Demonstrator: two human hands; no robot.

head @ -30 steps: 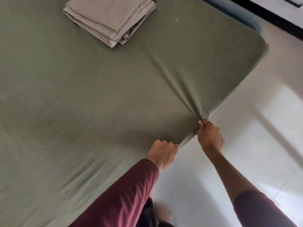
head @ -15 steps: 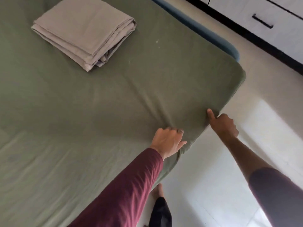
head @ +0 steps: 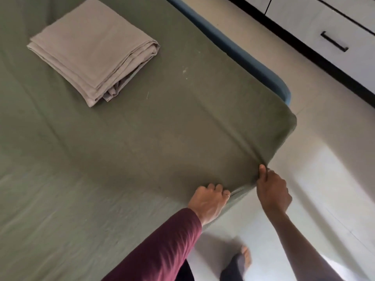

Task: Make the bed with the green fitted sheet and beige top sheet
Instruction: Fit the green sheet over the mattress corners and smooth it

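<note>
Currently: green fitted sheet (head: 142, 159) covers the bed top, drawn over the near corner, with tension creases running toward the bed's near edge. Left hand (head: 210, 201), fingers curled, grips the sheet at that edge. Right hand (head: 272, 191) pinches the sheet's hem between thumb and fingers just beside it, toward the corner. Beige top sheet (head: 93, 49) lies folded on the green sheet, well apart, near the far edge. Blue mattress side (head: 253, 63) shows along the far side.

bed (head: 239, 44), green fitted sheet (head: 142, 138), folded beige top sheet (head: 93, 47)
</note>
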